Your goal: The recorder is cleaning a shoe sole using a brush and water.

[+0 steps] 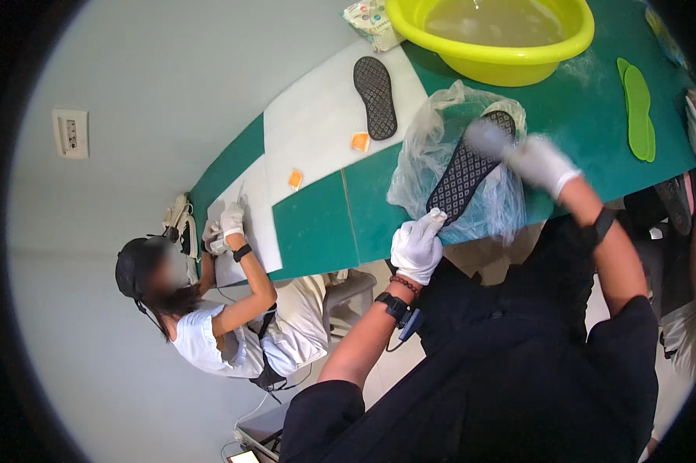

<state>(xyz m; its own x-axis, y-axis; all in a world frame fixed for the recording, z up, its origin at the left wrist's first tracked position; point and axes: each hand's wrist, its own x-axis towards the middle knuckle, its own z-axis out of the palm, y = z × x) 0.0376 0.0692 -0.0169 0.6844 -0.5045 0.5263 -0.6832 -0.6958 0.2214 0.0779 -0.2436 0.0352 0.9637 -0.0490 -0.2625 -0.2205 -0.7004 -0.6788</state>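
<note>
Here, the gloved left hand [417,245] is curled closed, pinching the near end of a black patterned insole [465,171]. The insole slants up over a clear plastic bag [425,154] to the gloved right hand [535,160], which grips its far end.

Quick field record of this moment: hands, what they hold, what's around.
left hand: white glove, grips lower end of black insole
right hand: white glove, on upper end of insole, blurred
under insole: clear plastic bag
table: green mat, white sheet
nearby: second black insole, yellow-green basin, green insole
others: a seated person at far end
</note>
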